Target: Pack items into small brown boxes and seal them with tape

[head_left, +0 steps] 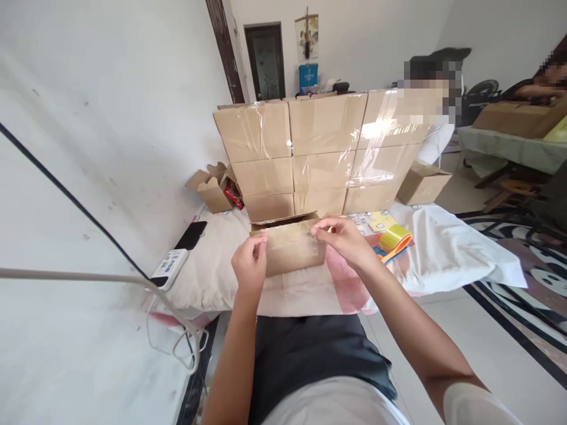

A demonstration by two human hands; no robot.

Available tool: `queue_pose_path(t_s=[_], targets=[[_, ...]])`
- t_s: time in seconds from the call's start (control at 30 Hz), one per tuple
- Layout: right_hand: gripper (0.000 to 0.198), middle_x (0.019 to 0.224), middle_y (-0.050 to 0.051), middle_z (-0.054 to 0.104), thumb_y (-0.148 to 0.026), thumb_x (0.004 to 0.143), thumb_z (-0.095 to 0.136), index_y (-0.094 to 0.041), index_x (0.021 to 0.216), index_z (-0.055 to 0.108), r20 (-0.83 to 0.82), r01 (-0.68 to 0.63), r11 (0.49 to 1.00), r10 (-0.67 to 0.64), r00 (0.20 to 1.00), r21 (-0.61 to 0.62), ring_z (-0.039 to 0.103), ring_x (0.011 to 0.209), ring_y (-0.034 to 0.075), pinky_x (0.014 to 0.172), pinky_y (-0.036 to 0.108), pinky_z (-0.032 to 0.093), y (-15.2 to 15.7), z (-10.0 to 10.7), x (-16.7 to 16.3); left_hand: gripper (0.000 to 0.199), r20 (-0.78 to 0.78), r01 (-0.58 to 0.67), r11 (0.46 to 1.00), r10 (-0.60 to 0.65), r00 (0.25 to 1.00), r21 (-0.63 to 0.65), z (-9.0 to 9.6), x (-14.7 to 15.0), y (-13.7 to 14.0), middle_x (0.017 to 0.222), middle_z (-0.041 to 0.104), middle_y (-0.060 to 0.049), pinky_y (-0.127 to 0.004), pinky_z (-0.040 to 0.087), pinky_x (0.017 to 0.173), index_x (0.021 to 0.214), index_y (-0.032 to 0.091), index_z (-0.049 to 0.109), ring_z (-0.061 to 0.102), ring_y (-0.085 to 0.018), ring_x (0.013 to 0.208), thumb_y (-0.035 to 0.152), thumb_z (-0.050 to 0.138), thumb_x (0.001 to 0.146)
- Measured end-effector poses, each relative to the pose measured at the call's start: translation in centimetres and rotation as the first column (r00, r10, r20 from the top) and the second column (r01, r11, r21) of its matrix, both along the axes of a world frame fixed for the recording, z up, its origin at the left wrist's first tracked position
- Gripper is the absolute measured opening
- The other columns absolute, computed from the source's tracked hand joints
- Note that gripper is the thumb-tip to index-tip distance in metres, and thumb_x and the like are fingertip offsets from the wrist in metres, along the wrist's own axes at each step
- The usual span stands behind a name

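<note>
A small cardboard box point(295, 254) stands on the cloth-covered table right in front of me, its top slightly open at the back. What looks like a strip of clear tape point(289, 232) runs along the upper front edge of the box. My left hand point(249, 260) pinches at the strip's left end, thumb and finger closed by the box corner. At the other end, my right hand point(340, 238) pinches with thumb and forefinger near the top right corner. To the right lies an orange tape dispenser point(390, 251) with a yellowish roll of tape point(396, 237).
Stacked cardboard boxes point(328, 124) wrapped in clear film rise behind the small box. An open carton point(213, 192) sits back left, another box point(424, 183) back right. A black phone point(191, 235) and a white device point(169, 267) lie left. A person point(438, 139) is behind the stack.
</note>
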State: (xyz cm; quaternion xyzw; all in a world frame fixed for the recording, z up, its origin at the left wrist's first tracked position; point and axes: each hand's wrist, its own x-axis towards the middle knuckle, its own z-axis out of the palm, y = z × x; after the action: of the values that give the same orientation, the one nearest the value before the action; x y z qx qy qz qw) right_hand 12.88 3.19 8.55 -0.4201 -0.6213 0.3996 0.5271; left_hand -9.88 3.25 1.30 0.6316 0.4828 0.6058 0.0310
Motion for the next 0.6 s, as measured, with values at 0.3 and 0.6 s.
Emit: queue_pose_path(t_s=[0.3, 0.6], targets=[[0.020, 0.063, -0.001, 0.060, -0.036, 0.069, 0.075, -0.017, 0.072, 0.075, 0.124, -0.089, 0.991, 0.102, 0.987, -0.103, 0.047, 0.061, 0.012, 0.059, 0.027, 0.035, 5.5, 1.1, -4.2, 0.091, -0.257, 0.008, 0.943, -0.099, 0.961, -0.334, 0.9, -0.3, 3.2, 0.114, 0.077, -0.012, -0.051, 0.039, 0.109, 0.158, 0.019, 0.028, 0.064, -0.032, 0.125, 0.045, 0.076, 0.085], [0.010, 0.062, -0.002, 0.058, -0.027, 0.076, 0.069, -0.020, 0.071, 0.074, 0.470, 0.101, 0.995, -0.086, 0.879, -0.006, 0.049, 0.065, 0.013, 0.072, 0.031, 0.038, 9.2, -2.1, -5.4, 0.028, -0.535, 0.147, 0.953, -0.271, 0.800, -0.264, 0.1, -2.5, 2.9, 0.138, 0.066, -0.005, -0.050, 0.022, 0.119, 0.123, 0.033, 0.069, 0.054, -0.027, 0.136, 0.039, 0.058, 0.099]])
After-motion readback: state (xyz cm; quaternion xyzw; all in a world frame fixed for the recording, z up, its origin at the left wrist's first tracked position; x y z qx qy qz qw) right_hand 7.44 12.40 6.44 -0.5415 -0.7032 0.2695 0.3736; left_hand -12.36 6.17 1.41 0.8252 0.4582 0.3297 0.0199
